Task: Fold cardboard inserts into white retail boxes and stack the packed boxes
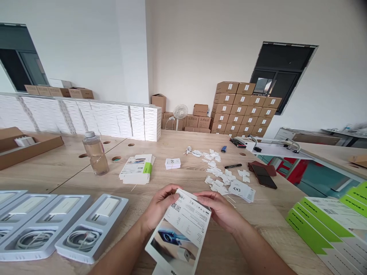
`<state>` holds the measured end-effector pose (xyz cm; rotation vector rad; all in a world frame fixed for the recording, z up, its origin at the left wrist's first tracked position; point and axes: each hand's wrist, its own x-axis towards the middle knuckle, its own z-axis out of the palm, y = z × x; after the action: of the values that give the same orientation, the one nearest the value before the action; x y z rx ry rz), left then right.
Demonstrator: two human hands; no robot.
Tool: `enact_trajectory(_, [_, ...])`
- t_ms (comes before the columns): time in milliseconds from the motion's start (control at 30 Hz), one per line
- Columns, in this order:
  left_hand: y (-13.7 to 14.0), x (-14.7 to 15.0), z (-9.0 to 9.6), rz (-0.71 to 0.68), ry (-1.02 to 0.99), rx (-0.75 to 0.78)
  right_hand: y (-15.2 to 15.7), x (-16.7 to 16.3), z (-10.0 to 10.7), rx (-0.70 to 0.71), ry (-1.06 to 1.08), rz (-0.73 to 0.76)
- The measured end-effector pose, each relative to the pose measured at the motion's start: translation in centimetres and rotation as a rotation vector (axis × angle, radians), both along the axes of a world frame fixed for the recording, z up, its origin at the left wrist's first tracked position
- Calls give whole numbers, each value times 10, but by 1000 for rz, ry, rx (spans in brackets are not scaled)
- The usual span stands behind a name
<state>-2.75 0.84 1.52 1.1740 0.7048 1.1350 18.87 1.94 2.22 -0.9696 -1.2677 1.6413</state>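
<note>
A flat printed box sleeve, white with a phone and charger picture, is held tilted between my two hands. My left hand grips its upper left corner, thumb on the front. At the upper right corner my right hand pinches the edge. Left of my hands stand white trays, each holding a white charger and a coiled cable. Beyond my left hand lies a stack of similar flat sleeves. A small banded stack of white cards lies farther back.
A water bottle stands at the back left. Loose white paper pieces, a black pen and a phone lie on the right. Green-and-white boxes are stacked at the right edge. White boxes line the far left.
</note>
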Motion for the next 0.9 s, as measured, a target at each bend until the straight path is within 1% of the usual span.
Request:
enact_trajectory(100, [2,-1,-2,27,-47,-30,1,1,1,-91,103,52])
enact_trajectory(200, [4,-1,-4,39,-87,-58,0,0,0,-90,141,74])
enact_trajectory(267, [5,-2,-6,46,-108,-75,-1,-2,-1,-28,124,27])
enact_trajectory(333, [5,-2,-6,52,-125,-89,-2,-4,-2,98,66,-41])
enact_trajectory(400, [5,-2,-6,55,-144,-99,-4,-5,-2,205,14,-76])
enact_trajectory(433, [5,-2,-7,55,-151,-103,-4,-5,-3,217,7,-75])
enact_trajectory(467, [6,-2,-6,55,-157,-108,-4,-5,-3,197,18,-65])
enact_trajectory(600, [6,-3,-5,73,-151,-111,-4,-5,-5,13,121,-22])
enact_trajectory(667, [6,-4,-4,81,-142,-111,-4,-6,-6,-39,154,-23])
enact_trajectory(800, [6,-3,-3,93,-179,-118,-4,-9,-6,-113,258,23])
enact_trajectory(867, [5,-3,-3,97,-202,-121,-5,-9,-4,-110,269,49])
enact_trajectory(900, [5,-4,-2,100,-207,-121,-6,-9,-3,-86,256,53])
